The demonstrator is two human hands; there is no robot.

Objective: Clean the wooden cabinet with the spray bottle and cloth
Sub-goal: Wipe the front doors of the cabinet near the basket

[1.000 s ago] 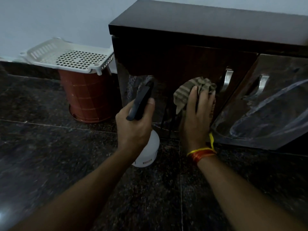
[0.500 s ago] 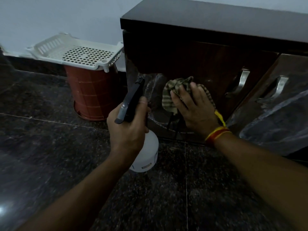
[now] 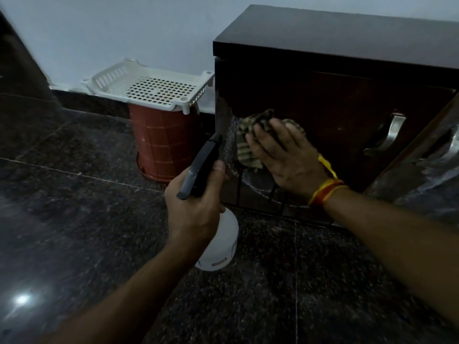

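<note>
A dark wooden cabinet (image 3: pixel 335 58) stands against the wall at the right, its left door wet with spray and drips. My right hand (image 3: pixel 285 155) presses a striped green cloth (image 3: pixel 244 142) flat against that door near its left edge, fingers spread and straight. My left hand (image 3: pixel 196 207) grips the neck of a white spray bottle (image 3: pixel 219 247) with a dark trigger head (image 3: pixel 201 167), held just left of the cabinet's front corner, above the floor.
A red-brown basket (image 3: pixel 164 145) with a white perforated tray (image 3: pixel 149 88) on top stands left of the cabinet by the wall. Metal door handles (image 3: pixel 387 135) sit at the right. The floor (image 3: pixel 74 219) is dark polished stone.
My right hand has slid the cloth leftward across the door toward the cabinet's left edge. The left hand keeps its grip on the bottle. The camera view has shifted left.
</note>
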